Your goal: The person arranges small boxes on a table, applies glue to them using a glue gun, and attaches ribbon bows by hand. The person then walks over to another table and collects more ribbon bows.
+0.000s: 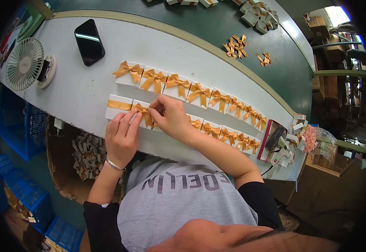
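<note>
Both hands are at a gold ribbon bow (pixel 144 112) on a white box in the front row. My left hand (pixel 123 136) has its fingers bent over the bow's left side. My right hand (pixel 169 115) pinches the bow's right side between thumb and forefinger and covers part of the row. Just left of that box, a white box (pixel 119 106) has a flat gold ribbon band with a small dot and no bow. Behind, a back row of white boxes (pixel 129 78) carries gold bows. More bowed boxes (pixel 210 129) continue to the right in the front row.
A black phone (pixel 89 42) and a white fan (pixel 26 65) are at the left. Loose gold bows (pixel 236 46) lie on the green surface. A glue gun (pixel 281 153) rests by a red-edged tray (pixel 265 138). Below stands a carton of small boxes (pixel 86 155).
</note>
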A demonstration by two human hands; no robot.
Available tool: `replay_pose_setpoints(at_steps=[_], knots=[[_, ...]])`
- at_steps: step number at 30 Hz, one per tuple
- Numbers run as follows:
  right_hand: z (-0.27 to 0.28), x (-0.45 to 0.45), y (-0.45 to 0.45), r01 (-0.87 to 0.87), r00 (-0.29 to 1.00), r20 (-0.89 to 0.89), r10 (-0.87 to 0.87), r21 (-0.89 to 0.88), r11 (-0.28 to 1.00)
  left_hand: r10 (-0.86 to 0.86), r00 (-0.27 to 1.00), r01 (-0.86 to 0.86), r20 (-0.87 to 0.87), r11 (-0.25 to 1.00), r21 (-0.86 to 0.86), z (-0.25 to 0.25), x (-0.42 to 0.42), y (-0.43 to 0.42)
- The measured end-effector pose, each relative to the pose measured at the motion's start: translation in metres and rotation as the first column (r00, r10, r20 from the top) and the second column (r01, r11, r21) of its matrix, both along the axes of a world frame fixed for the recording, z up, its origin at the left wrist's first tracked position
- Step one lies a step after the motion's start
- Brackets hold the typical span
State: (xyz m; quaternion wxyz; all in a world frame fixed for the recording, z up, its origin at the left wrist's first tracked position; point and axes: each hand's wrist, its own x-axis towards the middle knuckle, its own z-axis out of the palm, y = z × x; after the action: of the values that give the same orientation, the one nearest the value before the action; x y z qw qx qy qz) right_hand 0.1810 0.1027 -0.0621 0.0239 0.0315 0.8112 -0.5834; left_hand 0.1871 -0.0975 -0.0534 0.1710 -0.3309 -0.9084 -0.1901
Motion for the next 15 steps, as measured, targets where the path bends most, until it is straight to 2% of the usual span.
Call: replay_pose_setpoints(at_steps=[5, 11, 14, 15], knots=[[0.002, -0.001, -0.005, 0.035, 0.999, -0.030, -0.034, 0.042, 0.999, -0.049, 0.999, 0.050, 0.011, 0.987, -0.150, -0.006, -0.007, 0.002], [0.002, -0.001, 0.003, -0.070, 0.991, -0.111, 0.079, 0.080, 0.994, -0.125, 0.992, 0.127, 0.027, 0.939, -0.321, 0.002, -0.016, 0.007], [0.027, -0.013, 0.040, -0.008, 0.983, -0.170, 0.062, 0.298, 0.955, -0.128, 0.991, 0.132, 0.035, 0.909, -0.394, 0.004, -0.017, 0.016], [0.029, -0.022, 0.065, 0.070, 0.972, -0.233, 0.020, 0.371, 0.926, -0.131, 0.991, 0.131, 0.028, 0.910, -0.393, 0.007, -0.016, 0.020]])
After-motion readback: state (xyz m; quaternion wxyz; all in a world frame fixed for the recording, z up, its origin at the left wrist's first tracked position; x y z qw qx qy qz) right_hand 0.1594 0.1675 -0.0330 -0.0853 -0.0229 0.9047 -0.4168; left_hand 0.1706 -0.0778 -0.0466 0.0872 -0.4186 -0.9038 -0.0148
